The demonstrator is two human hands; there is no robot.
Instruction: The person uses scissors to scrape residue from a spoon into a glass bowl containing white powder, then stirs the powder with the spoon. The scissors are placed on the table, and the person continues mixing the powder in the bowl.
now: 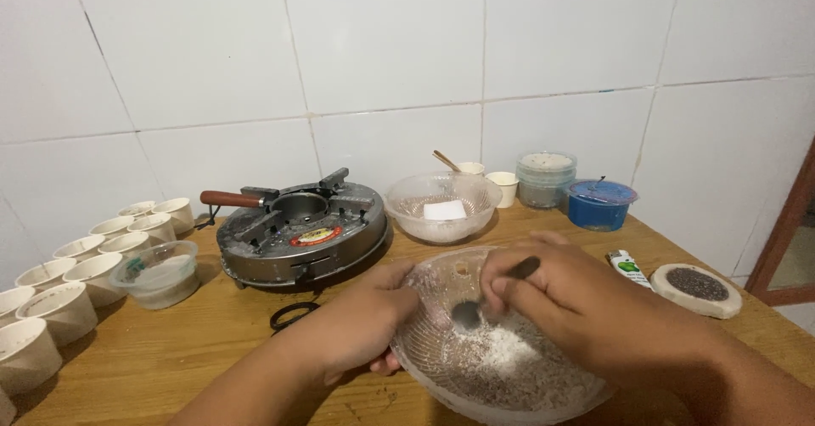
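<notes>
A clear ribbed plastic bowl (475,366) sits tilted at the table's front, holding white powder and dark specks. My left hand (356,328) grips its left rim. My right hand (569,294) is over the bowl and holds a metal spoon (467,314), its head down in the powder and its dark handle poking out between my fingers.
A round grey stove (299,232) with a brown-handled tool stands behind. Several white cups (64,286) line the left edge beside a clear tub (160,275). Another clear bowl (441,207), small containers, a blue tub (599,203), a lighter (630,266) and a seed dish (696,288) lie at the right.
</notes>
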